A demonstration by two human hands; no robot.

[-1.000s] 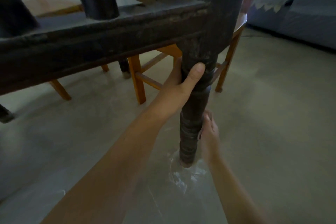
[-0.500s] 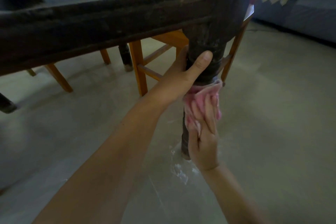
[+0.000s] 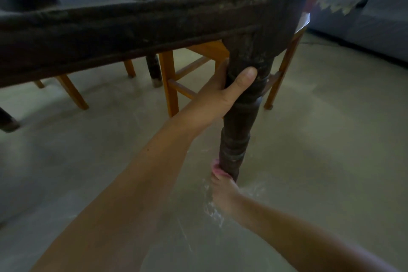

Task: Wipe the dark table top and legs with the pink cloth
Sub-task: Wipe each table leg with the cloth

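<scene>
The turned leg (image 3: 237, 130) of the dark table (image 3: 132, 28) stands upright straight ahead of me, its long axis running from the corner of the frame above down to the floor (image 3: 320, 128); that up-and-down line is what my next stroke has to follow. My left hand (image 3: 223, 95) grips the leg high up, just under the corner joint, thumb laid across the near face and the fingers curled round the far side out of sight; it is the upper of the two and, I judge, only steadies me. My right hand (image 3: 223, 190) is low, right at the foot of the leg, wrapped around it from the near left side with the pink cloth (image 3: 217, 169) bunched between palm and wood; only a small fold of the cloth shows above my fingers, the rest is hidden, so I cannot tell how far round the leg it reaches. The cloth is touching the lowest turned rings, close to the floor, where a pale wet-looking smear (image 3: 212, 210) spreads around the foot; from here the only way to go is upward along the leg toward my left hand. Orange wooden chairs (image 3: 172, 81) stand behind the leg, and a grey sofa (image 3: 364, 17) lies far right.
</scene>
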